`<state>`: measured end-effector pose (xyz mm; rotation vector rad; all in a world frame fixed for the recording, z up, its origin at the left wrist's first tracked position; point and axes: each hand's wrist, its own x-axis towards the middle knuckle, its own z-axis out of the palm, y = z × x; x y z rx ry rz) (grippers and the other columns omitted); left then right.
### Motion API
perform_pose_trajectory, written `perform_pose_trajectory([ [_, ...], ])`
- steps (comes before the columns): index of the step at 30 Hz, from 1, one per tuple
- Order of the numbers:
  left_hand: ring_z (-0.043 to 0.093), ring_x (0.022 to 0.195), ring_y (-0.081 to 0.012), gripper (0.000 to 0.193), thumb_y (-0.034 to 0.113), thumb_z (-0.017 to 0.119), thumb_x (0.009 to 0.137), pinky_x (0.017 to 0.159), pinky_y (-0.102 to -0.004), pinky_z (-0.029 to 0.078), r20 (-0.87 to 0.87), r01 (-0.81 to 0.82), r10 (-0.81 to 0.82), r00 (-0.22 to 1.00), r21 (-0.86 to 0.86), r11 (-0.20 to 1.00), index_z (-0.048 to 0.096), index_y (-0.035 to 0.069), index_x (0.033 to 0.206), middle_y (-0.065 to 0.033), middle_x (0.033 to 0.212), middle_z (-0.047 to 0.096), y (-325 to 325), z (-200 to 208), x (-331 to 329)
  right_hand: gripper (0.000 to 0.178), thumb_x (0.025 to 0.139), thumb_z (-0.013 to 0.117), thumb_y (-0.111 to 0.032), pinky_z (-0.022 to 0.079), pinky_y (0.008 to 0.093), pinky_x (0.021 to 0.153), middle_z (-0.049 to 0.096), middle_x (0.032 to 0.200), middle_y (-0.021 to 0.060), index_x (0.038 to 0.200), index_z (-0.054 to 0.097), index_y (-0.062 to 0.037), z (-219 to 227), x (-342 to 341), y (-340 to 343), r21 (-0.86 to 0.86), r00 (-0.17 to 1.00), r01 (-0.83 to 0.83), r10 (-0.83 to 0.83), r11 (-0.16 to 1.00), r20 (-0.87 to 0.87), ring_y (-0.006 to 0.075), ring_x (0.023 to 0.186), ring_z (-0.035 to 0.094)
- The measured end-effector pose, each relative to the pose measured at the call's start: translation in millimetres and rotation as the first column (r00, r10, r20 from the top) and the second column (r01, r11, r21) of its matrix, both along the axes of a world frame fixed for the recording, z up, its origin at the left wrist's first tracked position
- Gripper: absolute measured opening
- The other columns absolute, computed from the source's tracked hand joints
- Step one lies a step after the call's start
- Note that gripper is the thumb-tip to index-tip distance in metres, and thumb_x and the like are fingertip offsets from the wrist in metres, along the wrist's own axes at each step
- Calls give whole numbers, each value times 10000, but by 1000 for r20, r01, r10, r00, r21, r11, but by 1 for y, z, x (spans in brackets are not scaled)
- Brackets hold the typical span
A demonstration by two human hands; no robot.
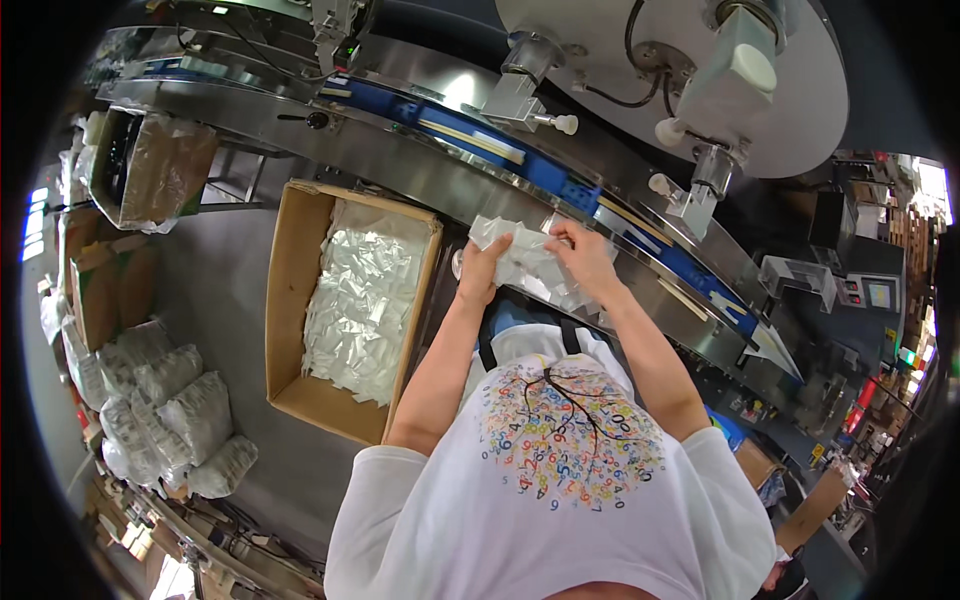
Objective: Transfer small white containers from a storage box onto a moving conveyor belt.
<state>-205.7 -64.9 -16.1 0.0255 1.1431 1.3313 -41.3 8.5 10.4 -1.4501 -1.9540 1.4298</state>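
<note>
A bunch of small clear plastic packets (528, 262) lies in front of my body, close to the metal edge of the conveyor. My left hand (480, 268) is closed on the left end of the bunch, thumb on top. At its right side my right hand (588, 260) has its fingers bent and pinched on a piece of the clear plastic. What is inside the packets is too small to tell. To my left stands an open cardboard box (287, 262), with a heap of similar shiny packets (362, 300) in it.
Beyond my hands a conveyor with blue carriers (540, 172) runs diagonally, bearing pale slender sticks (470, 140). Machine heads on a large round plate (600, 30) hang over it. Filled clear bags (190, 410) are piled on the floor at left, below another plastic-lined carton (170, 165).
</note>
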Motion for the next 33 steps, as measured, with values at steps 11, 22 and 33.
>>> perform_pose_trajectory([
  [11,583,844,-141,229,48,591,802,731,-271,467,-294,-49,40,955,-25,998,571,8,1026,-62,951,613,8,8,-1,136,762,625,-109,451,254,630,629,730,79,862,600,-19,3,39,8,400,991,6,-59,916,118,143,679,590],
  [22,606,872,-201,284,77,598,820,759,-334,500,147,-6,1,989,33,999,523,-16,1078,-93,986,601,23,48,18,386,693,711,-186,451,334,785,590,1030,132,1020,577,-31,5,119,26,577,800,56,-383,815,462,278,931,563],
  [33,619,828,-225,199,76,555,844,656,-366,540,240,-2,7,971,-24,1000,549,-31,1011,-124,960,609,26,29,46,136,747,642,-180,451,356,570,607,681,101,751,598,-52,9,101,48,334,800,119,-289,935,525,262,631,588],
])
